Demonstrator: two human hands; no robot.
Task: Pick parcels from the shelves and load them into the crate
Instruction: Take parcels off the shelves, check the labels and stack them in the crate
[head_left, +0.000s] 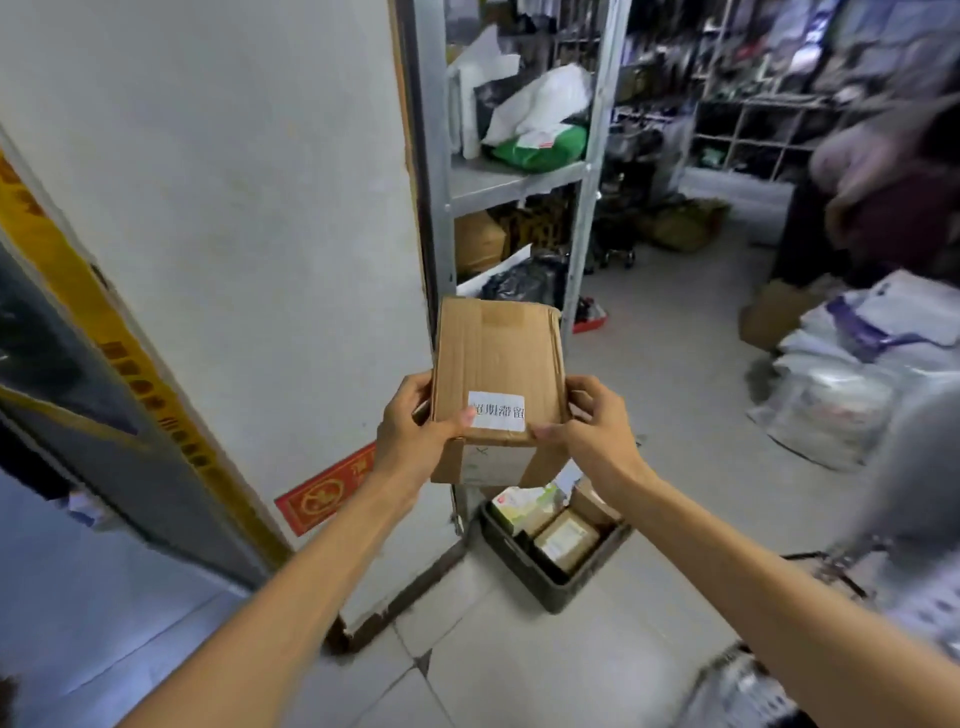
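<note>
A brown cardboard parcel (496, 358) with a white printed label is held up in the air between both hands. My left hand (415, 426) grips its left side, thumb on top near the label. My right hand (589, 423) grips its right side, thumb on the top edge. Directly below, on the floor, stands a dark crate (524, 564) holding several small parcels, among them a brown box and a light green and white one. The metal shelves (511, 179) stand behind, with bags and boxes on them.
A white wall with a red sign rises at the left. A pile of grey and white mailer bags (852, 374) lies on the floor at right. A person stands blurred at the far right. More racks fill the back.
</note>
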